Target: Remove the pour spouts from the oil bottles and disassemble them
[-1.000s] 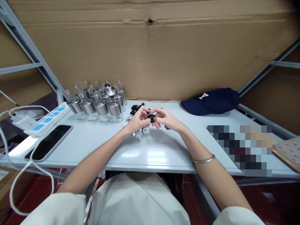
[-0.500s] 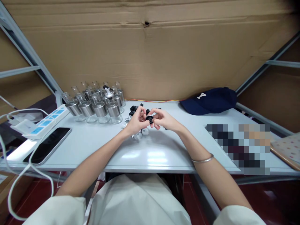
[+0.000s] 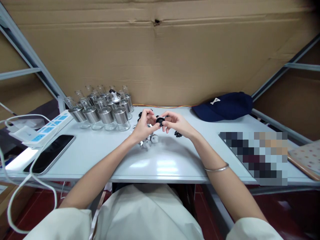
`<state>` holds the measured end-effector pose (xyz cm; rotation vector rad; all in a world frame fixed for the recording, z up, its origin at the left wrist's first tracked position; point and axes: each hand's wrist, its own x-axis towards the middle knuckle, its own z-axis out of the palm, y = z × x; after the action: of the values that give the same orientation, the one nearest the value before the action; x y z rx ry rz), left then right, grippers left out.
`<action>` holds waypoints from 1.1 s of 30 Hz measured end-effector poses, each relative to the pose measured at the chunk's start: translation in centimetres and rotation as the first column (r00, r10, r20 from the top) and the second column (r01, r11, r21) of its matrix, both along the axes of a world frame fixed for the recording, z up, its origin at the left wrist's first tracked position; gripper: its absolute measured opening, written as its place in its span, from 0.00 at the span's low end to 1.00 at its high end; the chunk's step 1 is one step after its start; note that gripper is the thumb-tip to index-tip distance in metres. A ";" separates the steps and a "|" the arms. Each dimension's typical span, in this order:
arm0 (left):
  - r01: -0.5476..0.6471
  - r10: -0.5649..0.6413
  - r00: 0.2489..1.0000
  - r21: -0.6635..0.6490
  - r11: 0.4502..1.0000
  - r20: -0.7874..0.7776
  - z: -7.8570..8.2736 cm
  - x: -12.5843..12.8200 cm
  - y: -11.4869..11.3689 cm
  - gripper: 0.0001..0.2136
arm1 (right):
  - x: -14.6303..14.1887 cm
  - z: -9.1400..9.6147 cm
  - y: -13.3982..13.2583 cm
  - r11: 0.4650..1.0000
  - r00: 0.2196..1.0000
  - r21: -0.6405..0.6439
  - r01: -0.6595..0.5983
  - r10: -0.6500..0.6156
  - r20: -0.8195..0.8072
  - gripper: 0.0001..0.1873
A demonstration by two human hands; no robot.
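Note:
My left hand (image 3: 144, 125) and my right hand (image 3: 175, 124) meet above the middle of the white table (image 3: 100, 150). Both pinch a small round black cap (image 3: 160, 120) between their fingertips. Under my left hand lie a few small silver pump parts (image 3: 150, 140). A scatter of small black parts (image 3: 178, 134) lies just behind and beside my right hand. A group of glass bottles with silver collars (image 3: 105, 110) stands to the left of my hands; one bottle at the back wears a pump top (image 3: 115, 97).
A black phone (image 3: 50, 153) and a white power strip (image 3: 47, 128) with cables lie at the table's left. A dark blue cap (image 3: 225, 106) rests at the back right, a patterned notebook (image 3: 306, 158) at the far right edge. Cardboard (image 3: 160, 56) walls the back.
Both hands have lifted a little and moved slightly away from me with the black cap; the fingers have shifted around it.

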<state>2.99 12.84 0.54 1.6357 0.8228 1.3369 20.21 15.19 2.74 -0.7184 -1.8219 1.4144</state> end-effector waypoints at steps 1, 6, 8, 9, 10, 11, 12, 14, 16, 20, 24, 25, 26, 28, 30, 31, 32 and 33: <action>-0.008 0.008 1.000 0.004 1.000 -0.007 -0.1 0.0 0.0 0.21 | 0.0 0.0 0.0 1.000 1.000 0.013 0.012 -0.012 -0.001 0.15; 0.004 -0.004 0.999 0.005 1.000 -0.043 -0.2 -0.1 0.0 0.20 | 0.1 0.0 0.1 0.999 0.999 0.031 0.033 -0.034 0.020 0.16; 0.015 -0.013 0.998 0.025 1.000 -0.064 -0.2 0.0 0.0 0.17 | 0.1 -0.1 0.1 0.999 0.999 0.041 0.036 -0.037 0.026 0.16; 0.021 -0.019 0.998 0.033 0.999 -0.066 -0.2 0.0 0.0 0.16 | 0.1 -0.1 0.0 0.998 0.999 0.049 0.035 -0.036 0.026 0.16; 0.029 -0.027 0.998 0.038 0.999 -0.062 -0.3 0.0 0.0 0.15 | 0.1 -0.1 0.0 0.998 0.999 0.057 0.032 -0.034 0.027 0.16; 0.039 -0.037 0.998 0.039 0.998 -0.054 -0.3 -0.1 0.0 0.15 | 0.1 -0.1 0.0 0.998 0.999 0.063 0.028 -0.030 0.030 0.16; 0.050 -0.049 0.998 0.035 0.998 -0.044 -0.4 -0.1 0.1 0.15 | 0.2 -0.1 0.0 0.998 0.999 0.066 0.024 -0.026 0.034 0.16; 0.059 -0.058 0.998 0.024 0.998 -0.030 -0.6 -0.2 0.2 0.15 | 0.2 -0.1 0.0 0.998 0.999 0.064 0.015 -0.018 0.040 0.17; 0.039 -0.039 0.999 0.024 0.999 -0.019 -0.7 -0.2 0.4 0.16 | 0.2 0.0 0.0 0.998 0.999 0.058 0.015 -0.017 0.032 0.18; -0.044 0.043 0.998 0.010 0.999 0.043 -0.8 0.0 0.5 0.19 | 0.2 0.1 0.0 0.998 0.999 0.036 0.054 -0.054 -0.003 0.20; -0.060 0.061 0.997 -0.010 0.998 0.038 -0.5 0.1 0.4 0.20 | 0.1 0.1 0.0 0.996 0.997 0.032 0.079 -0.079 0.011 0.21; -0.061 0.061 0.998 -0.002 0.998 0.023 -0.4 0.1 0.3 0.20 | 0.1 0.0 0.0 0.996 0.997 0.037 0.081 -0.082 0.006 0.22; -0.058 0.058 0.998 0.008 0.998 0.005 -0.3 0.0 0.3 0.19 | 0.1 -0.1 0.1 0.995 0.996 0.046 0.085 -0.085 -0.002 0.22; -0.044 0.045 0.998 0.021 0.999 -0.034 -0.2 -0.1 0.2 0.17 | 0.2 -0.3 0.3 0.993 0.996 0.065 0.094 -0.093 -0.018 0.23; -0.033 0.035 0.997 0.024 0.999 -0.067 -0.2 -0.2 0.3 0.16 | 0.2 -0.4 0.4 0.992 0.996 0.086 0.090 -0.089 -0.017 0.22; -0.035 0.036 0.996 0.024 0.999 -0.076 -0.3 -0.2 0.3 0.16 | 0.2 -0.4 0.5 0.992 0.997 0.095 0.080 -0.079 -0.013 0.22; -0.040 0.042 0.996 0.028 0.999 -0.079 -0.4 -0.2 0.3 0.16 | 0.2 -0.4 0.5 0.993 0.998 0.099 0.069 -0.068 -0.009 0.21; -0.045 0.048 0.996 0.035 0.998 -0.080 -0.5 -0.2 0.4 0.16 | 0.2 -0.4 0.4 0.993 0.998 0.099 0.058 -0.058 -0.003 0.21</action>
<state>2.75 13.24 0.07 1.7151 0.8963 1.3299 20.46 15.64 2.31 -0.7146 -1.8421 1.2770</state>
